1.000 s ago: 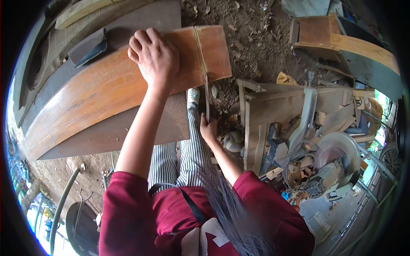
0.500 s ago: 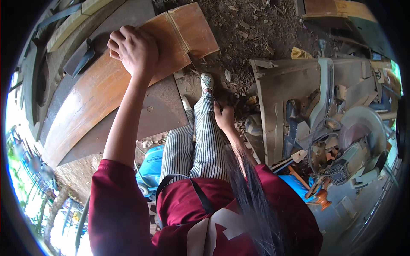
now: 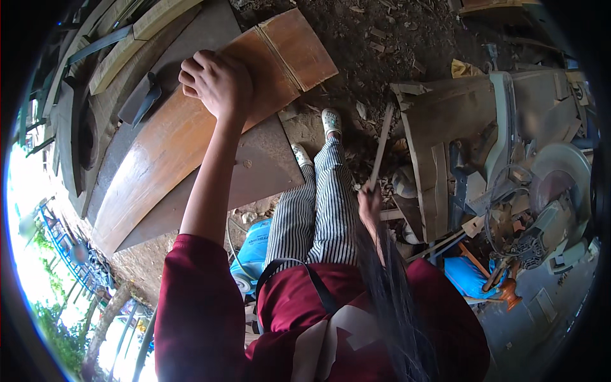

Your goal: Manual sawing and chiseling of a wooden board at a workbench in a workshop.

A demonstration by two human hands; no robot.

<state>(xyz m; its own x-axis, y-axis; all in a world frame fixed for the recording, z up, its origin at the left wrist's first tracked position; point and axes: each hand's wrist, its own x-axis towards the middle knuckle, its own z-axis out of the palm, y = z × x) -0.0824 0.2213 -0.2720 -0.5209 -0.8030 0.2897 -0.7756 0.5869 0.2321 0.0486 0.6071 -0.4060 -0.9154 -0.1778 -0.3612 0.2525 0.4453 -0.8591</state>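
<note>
A long, varnished brown wooden board [image 3: 172, 137] with a curved edge lies across a dark worktop [image 3: 267, 153]. Near its far end, a pale line runs across its width. My left hand [image 3: 216, 83] is closed over the board, fingers curled at its left edge. Lower and to the right, beside my striped trouser leg, my right hand [image 3: 369, 204] is closed round one end of a long, narrow, grey-brown strip-like tool [image 3: 382, 146]. The strip points away from me, apart from the board; its exact kind I cannot make out.
A dark wooden clamp-like piece [image 3: 147, 102] and stacked timbers [image 3: 114, 67] lie at the left. To the right stands a bench [image 3: 439, 121] with tools and a circular-bladed machine [image 3: 560, 184]. A blue container [image 3: 253, 245] sits by my leg. Wood scraps litter the soil.
My right hand has come away from near my knee, lower and rightward, and the strip in it now shows. My left hand stays on the board. The whole view has shifted.
</note>
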